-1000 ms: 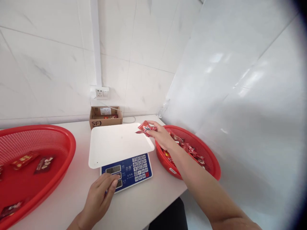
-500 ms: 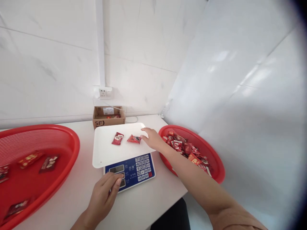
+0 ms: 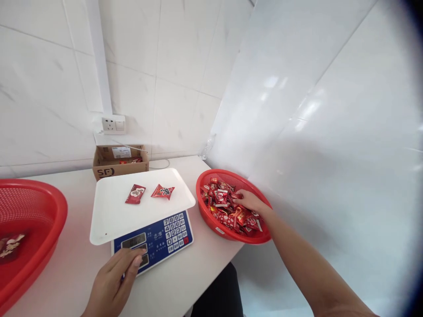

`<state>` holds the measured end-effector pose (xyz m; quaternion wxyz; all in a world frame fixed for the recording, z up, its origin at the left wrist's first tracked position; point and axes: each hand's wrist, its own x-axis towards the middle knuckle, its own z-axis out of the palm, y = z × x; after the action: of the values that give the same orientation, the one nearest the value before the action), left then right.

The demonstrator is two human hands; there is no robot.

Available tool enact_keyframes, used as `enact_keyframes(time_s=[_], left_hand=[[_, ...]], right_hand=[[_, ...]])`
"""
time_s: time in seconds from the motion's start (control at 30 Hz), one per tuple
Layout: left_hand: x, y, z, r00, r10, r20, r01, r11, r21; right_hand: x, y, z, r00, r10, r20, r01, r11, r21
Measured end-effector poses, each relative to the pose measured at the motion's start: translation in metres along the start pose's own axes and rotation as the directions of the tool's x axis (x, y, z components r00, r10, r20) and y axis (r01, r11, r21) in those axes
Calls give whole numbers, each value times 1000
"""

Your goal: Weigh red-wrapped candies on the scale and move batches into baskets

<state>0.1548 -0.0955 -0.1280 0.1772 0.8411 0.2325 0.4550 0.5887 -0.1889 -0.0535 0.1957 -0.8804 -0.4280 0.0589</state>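
Observation:
On the blue-and-white digital scale [image 3: 161,246], my left hand [image 3: 114,279] rests over the display, fingers drawn together and no object visible in them. The scale's white weighing tray [image 3: 112,220] carries two red wrapped snacks: a dark red packet [image 3: 135,193] lying flat and a brighter red packet [image 3: 163,191] to its right. My right hand [image 3: 249,201] reaches into the right red basket [image 3: 201,207], which is heaped with similar small packets [image 3: 228,220]. Its fingertips are closed on a red snack packet [image 3: 236,196], partly hidden by them.
Another red basket [image 3: 59,211] stands at the left edge with a dark red packet [image 3: 11,246] inside. Behind the tray is an open cardboard box [image 3: 120,169] holding some packets. A clear plastic bottle [image 3: 208,146] stands in the corner by the wall socket's [image 3: 113,125] wall.
My right hand has left the red packet on the tray and moved right into the basket. The view has turned right. My left hand stays on the scale.

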Motion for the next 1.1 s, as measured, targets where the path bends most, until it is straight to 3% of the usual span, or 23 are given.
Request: enact_keyframes(time_s=[0.1,0.2,0.3,0.4,0.53,0.67,0.77,0.8,0.87,0.93,1.0,1.1], left_hand=[[0,-1,1,1000,-2,0,2,1000,-4],[1,0,2,1000,-1,1,1,1000,-15],[1,2,2,1000,-4,4,4,999,-33],[-1,3,2,1000,-7,8,8,999,-47],[-1,5,1,1000,-5,8,6,998,-57],[2,7,-4,1000,-4,-3,4,999,-44],[6,8,-9,999,2,-34,-3,999,-38],[7,9,-11,999,4,-47,-6,999,-39],[8,10,-13,998,4,-68,-7,999,-39],[8,11,-14,997,5,-77,-8,999,-35],[7,11,-14,997,6,-72,-8,999,-31],[4,9,-11,998,7,-56,-9,999,-41]], right_hand=[[-1,-5,-2,999,14,-49,-13,999,33],[0,-30,-11,991,-27,-132,41,994,104],[-5,-72,-11,983,-122,-138,148,969,198],[-20,-127,7,965,-253,-76,264,924,277],[-40,-197,47,868,-497,-15,472,814,338],[-51,-235,77,770,-633,-77,630,736,247],[-57,-236,80,669,-743,-4,732,658,180],[-57,-231,78,659,-752,13,739,651,172],[-53,-214,69,708,-706,15,698,703,137],[-42,-189,56,803,-597,-7,596,801,63],[-29,-156,41,879,-476,-22,476,879,5],[-13,-102,22,948,-312,64,316,946,-70]])
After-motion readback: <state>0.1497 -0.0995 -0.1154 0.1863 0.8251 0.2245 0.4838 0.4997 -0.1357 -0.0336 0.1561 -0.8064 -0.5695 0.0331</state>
